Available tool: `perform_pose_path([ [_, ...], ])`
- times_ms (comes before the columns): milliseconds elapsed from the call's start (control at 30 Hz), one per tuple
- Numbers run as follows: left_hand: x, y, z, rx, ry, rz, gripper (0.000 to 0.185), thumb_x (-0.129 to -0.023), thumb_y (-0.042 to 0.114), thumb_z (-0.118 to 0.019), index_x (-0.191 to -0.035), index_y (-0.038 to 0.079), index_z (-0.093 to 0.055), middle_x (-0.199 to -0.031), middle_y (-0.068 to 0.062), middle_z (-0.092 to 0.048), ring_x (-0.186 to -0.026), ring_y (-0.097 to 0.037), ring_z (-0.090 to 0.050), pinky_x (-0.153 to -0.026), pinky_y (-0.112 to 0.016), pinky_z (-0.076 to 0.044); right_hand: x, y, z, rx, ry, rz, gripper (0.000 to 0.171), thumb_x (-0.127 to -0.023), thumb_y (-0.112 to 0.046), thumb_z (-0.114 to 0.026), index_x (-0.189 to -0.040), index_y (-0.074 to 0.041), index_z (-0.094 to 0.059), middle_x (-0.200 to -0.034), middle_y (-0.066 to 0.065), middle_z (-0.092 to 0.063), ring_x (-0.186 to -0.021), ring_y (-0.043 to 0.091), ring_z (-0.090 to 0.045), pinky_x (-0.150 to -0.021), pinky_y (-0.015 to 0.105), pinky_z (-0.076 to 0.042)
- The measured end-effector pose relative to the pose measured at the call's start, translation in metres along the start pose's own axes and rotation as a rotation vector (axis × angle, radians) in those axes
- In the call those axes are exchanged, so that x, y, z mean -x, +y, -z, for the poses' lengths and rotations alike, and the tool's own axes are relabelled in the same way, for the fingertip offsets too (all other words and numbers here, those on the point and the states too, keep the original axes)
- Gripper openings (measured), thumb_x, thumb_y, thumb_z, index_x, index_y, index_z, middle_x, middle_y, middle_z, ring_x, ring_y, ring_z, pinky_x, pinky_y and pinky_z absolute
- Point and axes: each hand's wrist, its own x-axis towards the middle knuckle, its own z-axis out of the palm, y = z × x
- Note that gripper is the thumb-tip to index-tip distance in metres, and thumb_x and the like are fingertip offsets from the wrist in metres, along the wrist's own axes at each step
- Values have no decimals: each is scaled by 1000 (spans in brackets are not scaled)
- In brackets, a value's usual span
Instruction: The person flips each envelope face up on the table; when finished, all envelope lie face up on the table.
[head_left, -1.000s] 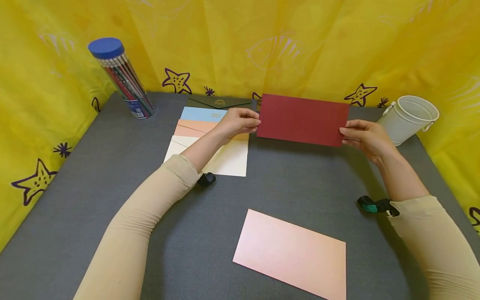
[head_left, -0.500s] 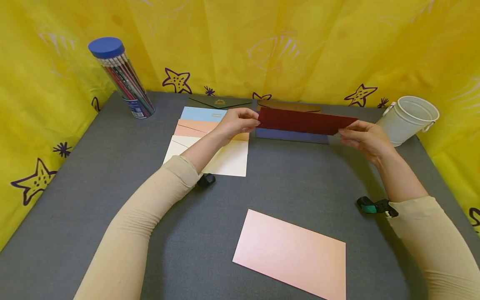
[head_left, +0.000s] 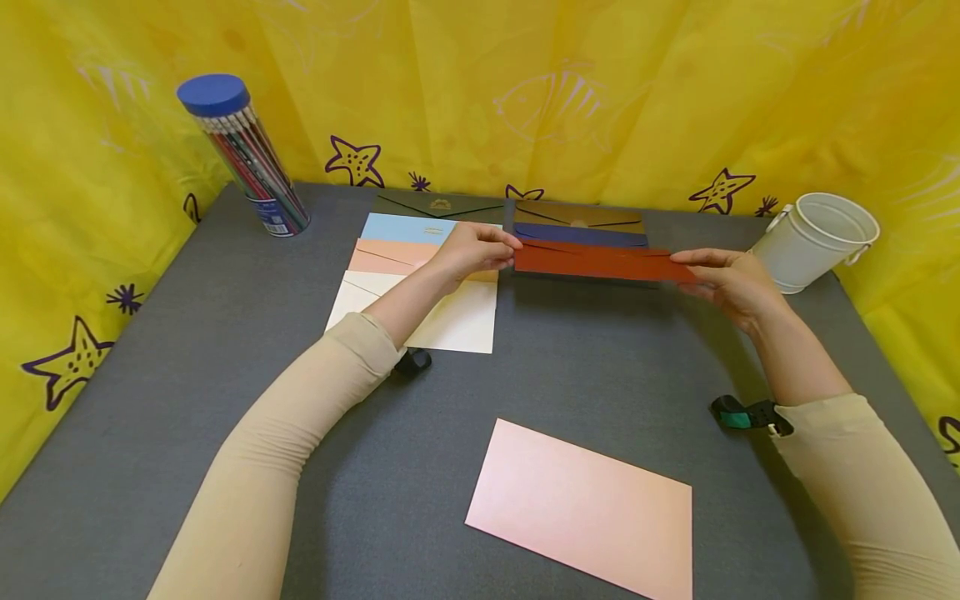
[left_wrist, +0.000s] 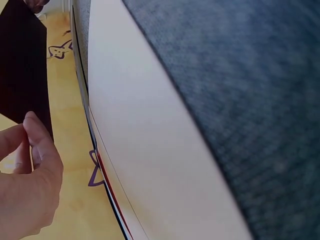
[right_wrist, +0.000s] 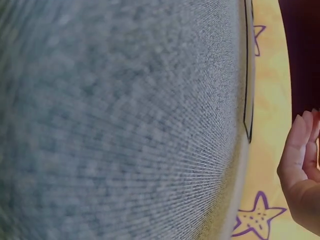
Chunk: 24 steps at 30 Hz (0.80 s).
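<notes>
Red envelope (head_left: 600, 261) tipped down flat since earlier, no longer standing up. Left hand (head_left: 472, 248) pinches left end, right hand (head_left: 731, 279) pinches right end. Envelope hangs just in front of blue envelope (head_left: 581, 234), well behind pink card (head_left: 585, 508). Risk: loose pinch, envelope slips, lands crooked on blue envelope.
</notes>
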Motion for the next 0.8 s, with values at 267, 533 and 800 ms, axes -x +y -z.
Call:
perform_pose_path([
  [267,0,-1,-1,-94,-15,40,23,-97,2,-54,-112,-8,-68,-110,-11,-66,-74,-6,-64,-104,-41,-53,0,-2,-3,255,45,-87,25,-98,-14,-59,-94,-31,-77,-106,-22,-62,-90,-3,-62,-74,14,-56],
  [533,2,0,-1,-197,-67,102,29,-97,2,-52,-121,-5,-66,-112,-11,-64,-89,-11,-65,-103,-36,-54,-5,4,-3,302,13,-73,26,-94,-4,-63,-95,-28,-74,-95,-19,-69,-81,-2,-65,-71,14,-56],
  [800,0,-3,-1,-277,-139,132,34,-100,7,-50,-129,-6,-60,-135,-21,-61,-110,-20,-62,-106,-35,-51,-12,7,-5,503,-25,-113,49,-95,-4,-62,-138,4,-40,-92,-17,-62,-82,-4,-66,-74,15,-58],
])
